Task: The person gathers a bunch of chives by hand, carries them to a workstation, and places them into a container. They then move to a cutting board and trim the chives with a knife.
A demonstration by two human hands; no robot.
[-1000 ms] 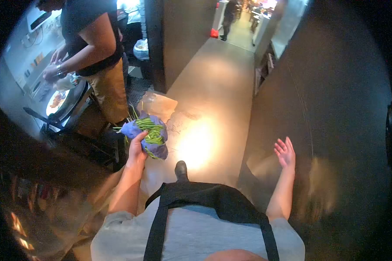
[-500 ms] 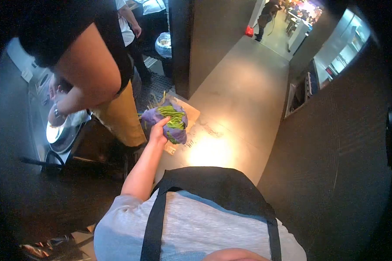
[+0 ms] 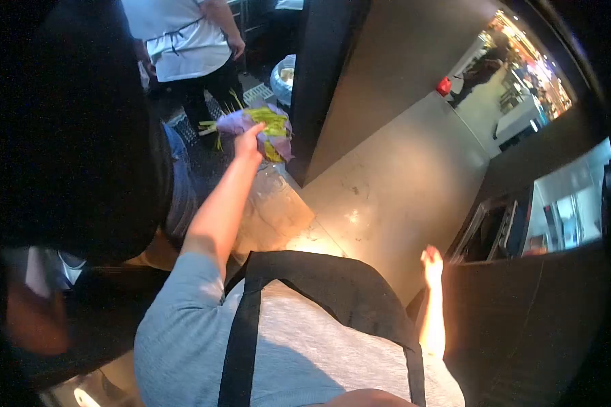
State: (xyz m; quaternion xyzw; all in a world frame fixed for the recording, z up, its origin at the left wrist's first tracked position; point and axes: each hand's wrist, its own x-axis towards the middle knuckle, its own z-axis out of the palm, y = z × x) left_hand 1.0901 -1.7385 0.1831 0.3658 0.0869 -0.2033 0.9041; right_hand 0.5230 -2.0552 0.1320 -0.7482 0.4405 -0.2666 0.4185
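Observation:
My left hand (image 3: 250, 144) is closed round a bundle of green stalks (image 3: 273, 123) in a purple wrapper (image 3: 234, 125), held out in front of me at arm's length. Loose stalk ends stick out of the wrapper on the left. My thumb lies across the top, and the fingers underneath are hidden. Low at my right side, my right hand (image 3: 432, 266) hangs by the dark wall with its fingers loosely bent and slightly apart. I see nothing in it. A tan sheet (image 3: 278, 214) shows below the bundle.
A person in black (image 3: 81, 136) stands very close on my left. Ahead is a person in a white top (image 3: 190, 51), near a lined bin (image 3: 283, 78). The corridor floor (image 3: 387, 176) runs forward to the right, past a wall opening (image 3: 570, 210) and a red object (image 3: 444, 86).
The bundle and my left hand sit higher in view. My right hand has come into sight. The person in black now fills more of the left side, and the white-topped person shows more fully.

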